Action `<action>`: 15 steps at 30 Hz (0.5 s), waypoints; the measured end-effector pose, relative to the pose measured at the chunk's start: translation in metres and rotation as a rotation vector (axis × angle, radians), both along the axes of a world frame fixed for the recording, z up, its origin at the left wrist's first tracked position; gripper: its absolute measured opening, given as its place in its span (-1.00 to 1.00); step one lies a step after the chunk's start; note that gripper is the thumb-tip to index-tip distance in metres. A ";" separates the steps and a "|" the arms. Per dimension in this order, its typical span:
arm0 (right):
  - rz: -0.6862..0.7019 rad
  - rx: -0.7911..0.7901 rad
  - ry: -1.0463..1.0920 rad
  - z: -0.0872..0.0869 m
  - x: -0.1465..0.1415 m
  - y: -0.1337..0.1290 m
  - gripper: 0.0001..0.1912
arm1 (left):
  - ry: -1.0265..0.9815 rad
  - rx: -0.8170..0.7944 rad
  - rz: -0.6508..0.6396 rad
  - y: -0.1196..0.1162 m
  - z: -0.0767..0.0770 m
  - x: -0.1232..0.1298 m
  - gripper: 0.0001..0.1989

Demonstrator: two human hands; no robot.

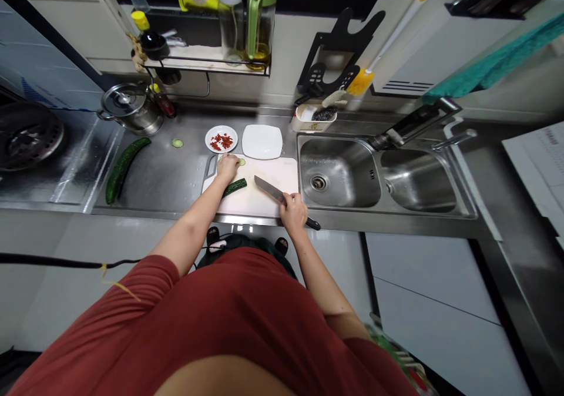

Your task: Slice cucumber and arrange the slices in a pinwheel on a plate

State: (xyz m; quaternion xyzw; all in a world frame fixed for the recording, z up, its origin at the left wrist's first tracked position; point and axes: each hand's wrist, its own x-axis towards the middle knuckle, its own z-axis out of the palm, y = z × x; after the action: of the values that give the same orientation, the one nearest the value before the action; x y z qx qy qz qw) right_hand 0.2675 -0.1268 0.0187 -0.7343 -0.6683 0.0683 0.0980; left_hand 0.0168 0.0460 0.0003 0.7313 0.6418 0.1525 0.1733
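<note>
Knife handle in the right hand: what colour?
Black; the head view shows the kitchen knife's handle beyond the right hand.

Stainless worktop point(171, 175) — glossy; cutting board point(259, 199) matt plastic, probably; knife blade point(267, 188) smooth steel.

The cutting board point(282, 175) sits between a long cucumber point(122, 170) and the sink point(339, 170).

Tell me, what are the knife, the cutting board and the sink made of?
The knife has a blade that looks like steel, grey with a dull shine, and a black handle, probably plastic. The cutting board looks like smooth white plastic, though the look can't quite settle it. The sink seems to be stainless steel, with a bright, brushed sheen.
</note>
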 end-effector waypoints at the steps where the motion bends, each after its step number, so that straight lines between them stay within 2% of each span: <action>1: 0.001 -0.002 0.002 0.000 0.000 0.000 -0.59 | -0.003 0.004 -0.001 0.001 0.000 0.000 -0.81; 5: -0.018 -0.018 0.025 0.003 0.000 -0.002 -0.59 | -0.006 0.018 -0.004 0.003 0.000 -0.001 -0.82; 9: -0.101 -0.071 0.098 0.005 0.001 -0.002 -0.62 | -0.043 0.026 0.022 0.002 0.003 -0.001 -0.84; 15: -0.148 -0.090 0.191 0.001 0.005 0.003 -0.63 | -0.140 0.105 0.244 -0.016 0.003 -0.010 -0.76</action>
State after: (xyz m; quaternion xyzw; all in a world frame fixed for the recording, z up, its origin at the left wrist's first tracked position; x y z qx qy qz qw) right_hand 0.2722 -0.1241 0.0201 -0.7755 -0.5960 0.1605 0.1327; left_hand 0.0071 0.0297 0.0032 0.6435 0.7033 0.2564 0.1595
